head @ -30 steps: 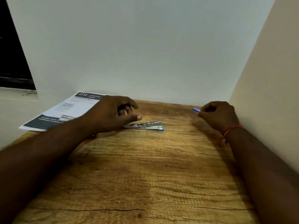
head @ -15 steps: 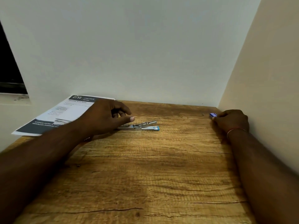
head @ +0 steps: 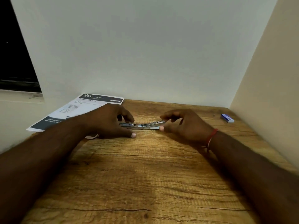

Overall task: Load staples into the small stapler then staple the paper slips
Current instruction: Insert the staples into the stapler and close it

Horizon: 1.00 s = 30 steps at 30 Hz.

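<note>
A small metal stapler (head: 142,125) lies opened flat on the wooden table (head: 137,175), its arms spread toward the right. My left hand (head: 108,122) holds its left end, fingers curled over it and thumb on the table. My right hand (head: 181,123) pinches the right end, with the thumb at the lower arm's tip and the fingers at the raised upper arm. A small blue staple box (head: 227,118) lies by itself at the far right near the wall. A bit of white paper slip (head: 92,136) shows under my left wrist.
A printed sheet (head: 77,110) with dark bands lies at the table's back left, partly under my left forearm. White walls close the table at the back and right. A dark window opening (head: 14,54) is at the far left.
My right hand set the blue staple box down by the right wall, let go and came left to the stapler's right end. My left hand stayed on the stapler's left end.
</note>
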{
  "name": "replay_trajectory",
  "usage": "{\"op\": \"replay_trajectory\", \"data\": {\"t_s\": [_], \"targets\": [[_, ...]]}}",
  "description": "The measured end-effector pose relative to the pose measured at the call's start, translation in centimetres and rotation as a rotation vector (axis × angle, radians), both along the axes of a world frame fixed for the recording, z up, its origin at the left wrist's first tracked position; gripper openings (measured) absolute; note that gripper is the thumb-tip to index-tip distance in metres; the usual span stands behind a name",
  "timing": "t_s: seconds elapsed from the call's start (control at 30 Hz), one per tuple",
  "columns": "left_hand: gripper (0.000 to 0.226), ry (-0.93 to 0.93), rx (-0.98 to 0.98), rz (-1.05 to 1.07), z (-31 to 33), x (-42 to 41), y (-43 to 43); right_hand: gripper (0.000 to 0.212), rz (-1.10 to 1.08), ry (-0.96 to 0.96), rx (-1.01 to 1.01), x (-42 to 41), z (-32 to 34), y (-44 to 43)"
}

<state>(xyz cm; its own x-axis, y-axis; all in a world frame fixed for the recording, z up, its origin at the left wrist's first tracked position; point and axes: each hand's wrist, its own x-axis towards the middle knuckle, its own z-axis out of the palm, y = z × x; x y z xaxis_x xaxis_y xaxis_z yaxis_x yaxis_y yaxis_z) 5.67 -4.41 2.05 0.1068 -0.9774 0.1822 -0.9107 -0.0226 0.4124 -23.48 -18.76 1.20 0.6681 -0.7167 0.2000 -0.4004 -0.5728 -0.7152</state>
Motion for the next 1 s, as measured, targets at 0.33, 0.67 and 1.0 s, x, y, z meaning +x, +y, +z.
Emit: {"op": "replay_trajectory", "data": {"t_s": [0.33, 0.67, 1.0], "targets": [[0.015, -0.038, 0.023, -0.004, 1.3, 0.7, 0.6, 0.003, 0.017, -0.086, 0.018, 1.4, -1.0, 0.6], [0.022, 0.475, -0.309, -0.081, 0.3, -2.9, 0.1, 0.009, 0.089, -0.396, 0.029, 1.3, 0.5, 0.4], [0.018, 0.329, -0.455, -0.172, -1.1, -4.6, -0.7, 0.009, 0.192, -0.249, -0.316, 1.8, 0.8, 2.3]]}}
